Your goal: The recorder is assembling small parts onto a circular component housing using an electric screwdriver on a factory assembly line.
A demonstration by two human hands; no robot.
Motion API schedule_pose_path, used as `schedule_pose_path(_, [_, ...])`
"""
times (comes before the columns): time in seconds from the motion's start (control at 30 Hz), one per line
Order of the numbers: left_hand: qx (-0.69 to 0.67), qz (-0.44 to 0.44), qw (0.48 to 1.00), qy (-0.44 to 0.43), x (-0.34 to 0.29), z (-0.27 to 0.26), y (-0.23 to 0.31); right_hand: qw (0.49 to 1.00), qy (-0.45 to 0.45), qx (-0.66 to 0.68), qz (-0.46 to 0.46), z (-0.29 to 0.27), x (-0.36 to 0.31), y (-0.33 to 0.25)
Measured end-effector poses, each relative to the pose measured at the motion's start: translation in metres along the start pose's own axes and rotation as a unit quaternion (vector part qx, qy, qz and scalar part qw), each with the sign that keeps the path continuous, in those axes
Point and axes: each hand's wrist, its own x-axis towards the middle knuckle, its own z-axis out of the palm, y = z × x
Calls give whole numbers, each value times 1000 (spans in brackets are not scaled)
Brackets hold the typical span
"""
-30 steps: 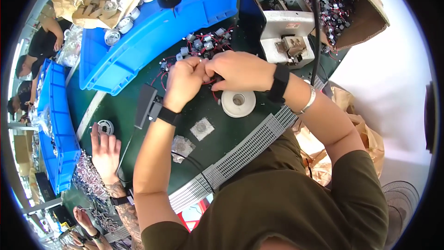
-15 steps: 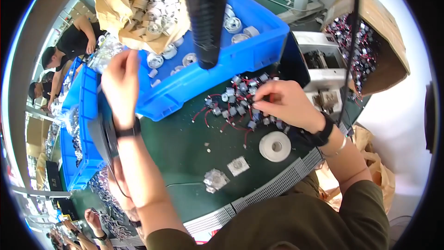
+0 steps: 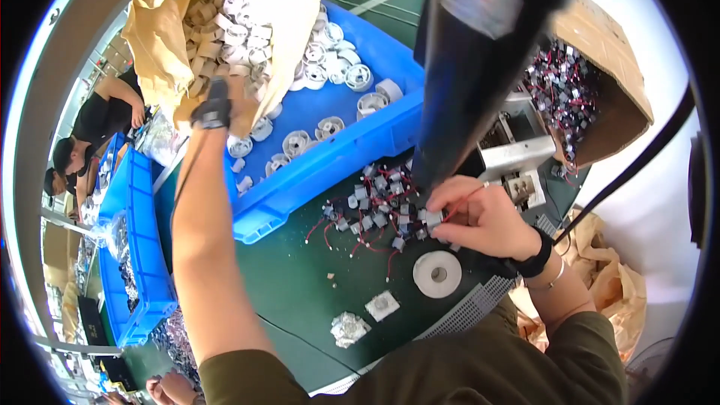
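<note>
My left hand (image 3: 241, 103) reaches to the mouth of a tan paper sack (image 3: 161, 41), among round white plastic parts (image 3: 259, 49). Motion smears its fingers, and I cannot tell whether they grip anything. A dark strap and a cord are on that wrist. At the right, my right hand (image 3: 491, 221) is closed, thumb and fingers pinching a small grey motor (image 3: 430, 219) with a red wire. Just left of it lies a pile of similar motors (image 3: 375, 206) with red and dark wires. A white ring-shaped disc (image 3: 437, 274) rests on the table below that hand.
The sack leans in a blue bin (image 3: 322, 151) on the green table (image 3: 300, 277). A black pole (image 3: 469, 67) crosses between my hands. A metal fixture (image 3: 517, 146) and a carton of motors (image 3: 615, 112) stand at the right. Crumpled foil (image 3: 349, 328) lies near me; co-workers sit at the left.
My left hand has moved forward from the bin's near left corner to the sack's mouth. My right hand now pinches a motor beside the pile. The view has shifted.
</note>
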Motion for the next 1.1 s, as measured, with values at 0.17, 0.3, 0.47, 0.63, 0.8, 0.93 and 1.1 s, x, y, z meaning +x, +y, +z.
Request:
schedule_pose_path(0.17, [-638,-71,763,75,-83,-94,66,996,49,24,-75,-8,-17,14])
schedule_pose_path(0.3, [-772,47,634,27,-177,-109,177,994,98,18,-40,-14,-25,4])
schedule_pose_path(0.47, [-792,56,604,71,-221,-79,300,997,81,7,-14,-7,-33,4])
schedule_pose_path(0.63, [-598,97,789,101,-231,-81,308,999,45,-26,-12,-5,-53,20])
schedule_pose_path(0.8, [-689,11,721,73,-235,-84,318,981,-10,-190,-30,5,-51,19])
schedule_pose_path(0.93, [-572,-4,812,116,-231,-87,323,953,-26,-299,-38,16,-48,21])
schedule_pose_path(1.1, [-632,43,760,145,-228,-79,321,902,-5,-411,-134,23,-45,24])
